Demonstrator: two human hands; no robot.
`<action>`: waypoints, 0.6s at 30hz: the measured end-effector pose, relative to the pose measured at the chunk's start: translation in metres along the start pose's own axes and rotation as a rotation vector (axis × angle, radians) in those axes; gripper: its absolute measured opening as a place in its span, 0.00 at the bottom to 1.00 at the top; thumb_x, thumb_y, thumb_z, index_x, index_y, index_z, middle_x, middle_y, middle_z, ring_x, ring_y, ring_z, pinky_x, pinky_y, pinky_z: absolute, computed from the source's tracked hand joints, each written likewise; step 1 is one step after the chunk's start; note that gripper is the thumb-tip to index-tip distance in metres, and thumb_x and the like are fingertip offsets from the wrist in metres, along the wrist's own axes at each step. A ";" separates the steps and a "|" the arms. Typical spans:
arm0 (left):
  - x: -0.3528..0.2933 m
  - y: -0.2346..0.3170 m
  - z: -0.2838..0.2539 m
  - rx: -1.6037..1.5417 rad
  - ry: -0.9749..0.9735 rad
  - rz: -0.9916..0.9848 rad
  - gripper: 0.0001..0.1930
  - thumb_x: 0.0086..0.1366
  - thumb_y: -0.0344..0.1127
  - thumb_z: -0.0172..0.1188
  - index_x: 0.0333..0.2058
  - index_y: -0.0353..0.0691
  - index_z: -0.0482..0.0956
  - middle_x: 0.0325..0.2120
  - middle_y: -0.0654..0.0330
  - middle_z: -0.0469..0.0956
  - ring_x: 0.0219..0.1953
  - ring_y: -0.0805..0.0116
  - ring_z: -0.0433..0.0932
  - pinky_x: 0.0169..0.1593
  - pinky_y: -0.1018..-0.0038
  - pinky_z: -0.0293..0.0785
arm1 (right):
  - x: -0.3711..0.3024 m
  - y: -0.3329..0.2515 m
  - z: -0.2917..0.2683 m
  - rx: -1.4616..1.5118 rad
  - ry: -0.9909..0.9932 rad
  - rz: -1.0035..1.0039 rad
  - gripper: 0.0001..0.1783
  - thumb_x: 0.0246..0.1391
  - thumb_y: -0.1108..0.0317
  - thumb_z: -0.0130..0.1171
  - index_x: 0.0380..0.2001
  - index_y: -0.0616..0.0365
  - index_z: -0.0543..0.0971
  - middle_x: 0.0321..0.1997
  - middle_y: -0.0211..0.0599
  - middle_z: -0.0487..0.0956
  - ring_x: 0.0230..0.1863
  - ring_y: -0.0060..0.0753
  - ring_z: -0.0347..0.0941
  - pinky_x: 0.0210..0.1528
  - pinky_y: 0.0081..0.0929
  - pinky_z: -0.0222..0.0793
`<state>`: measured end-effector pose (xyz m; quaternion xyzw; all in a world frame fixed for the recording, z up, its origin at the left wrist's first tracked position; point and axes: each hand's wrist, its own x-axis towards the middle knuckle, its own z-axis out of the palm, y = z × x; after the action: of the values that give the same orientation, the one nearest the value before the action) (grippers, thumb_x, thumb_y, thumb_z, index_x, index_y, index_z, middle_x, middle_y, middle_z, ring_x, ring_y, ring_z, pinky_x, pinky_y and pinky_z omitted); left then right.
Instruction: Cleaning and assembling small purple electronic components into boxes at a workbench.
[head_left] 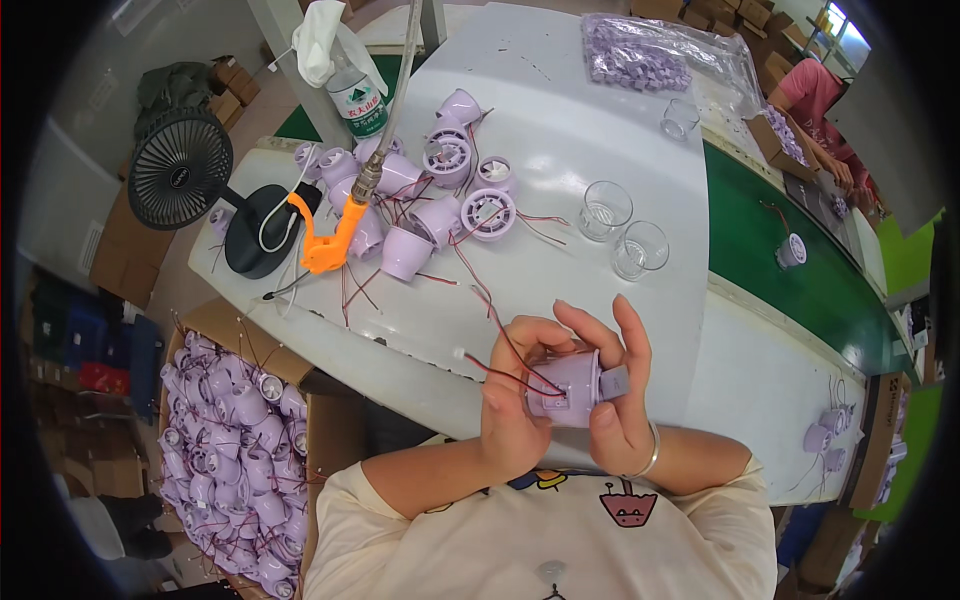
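Between my two hands, close to my chest, is a lilac plastic fan housing [565, 388] lying on its side. Red and black wires come out of its wall and run up to the left. My left hand [515, 410] is curled round its left end. A small grey block [614, 383] sits at the housing's right end, with my right hand [625, 400] holding that side, thumb below and some fingers raised. Whether the block is fixed to the housing I cannot tell. More lilac housings [407, 250] with wires lie in a cluster on the white table beyond my hands.
An orange air gun [330, 240] hangs over the cluster beside a black desk fan [182, 170] and a bottle [358, 100]. Two glasses [640, 250] stand right of it. A carton [345, 430] of housings is at lower left. A green conveyor [745, 210] runs past a co-worker [815, 100].
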<state>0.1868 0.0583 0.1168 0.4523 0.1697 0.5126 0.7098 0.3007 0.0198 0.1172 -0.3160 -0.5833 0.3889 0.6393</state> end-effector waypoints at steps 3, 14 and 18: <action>-0.002 -0.003 0.003 0.013 0.051 0.098 0.41 0.59 0.75 0.36 0.48 0.38 0.65 0.41 0.58 0.69 0.44 0.70 0.70 0.49 0.70 0.68 | -0.001 0.004 0.001 0.010 -0.006 -0.068 0.43 0.64 0.57 0.45 0.67 0.64 0.33 0.67 0.61 0.55 0.67 0.49 0.54 0.67 0.44 0.48; 0.013 -0.013 -0.015 0.390 -0.136 0.487 0.39 0.55 0.66 0.59 0.47 0.32 0.65 0.43 0.52 0.65 0.41 0.66 0.71 0.47 0.71 0.70 | 0.010 -0.014 -0.006 -0.107 -0.096 0.099 0.43 0.63 0.62 0.45 0.67 0.65 0.31 0.66 0.58 0.57 0.69 0.51 0.51 0.69 0.44 0.41; 0.021 0.018 -0.020 0.069 -0.138 -0.337 0.20 0.59 0.41 0.64 0.45 0.37 0.72 0.36 0.59 0.75 0.39 0.68 0.76 0.43 0.71 0.73 | 0.022 -0.028 -0.021 -0.088 -0.057 0.148 0.45 0.63 0.49 0.45 0.68 0.65 0.37 0.69 0.56 0.54 0.70 0.45 0.51 0.68 0.37 0.47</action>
<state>0.1707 0.0874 0.1257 0.4757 0.2114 0.3482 0.7796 0.3254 0.0255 0.1495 -0.3750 -0.5927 0.4178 0.5775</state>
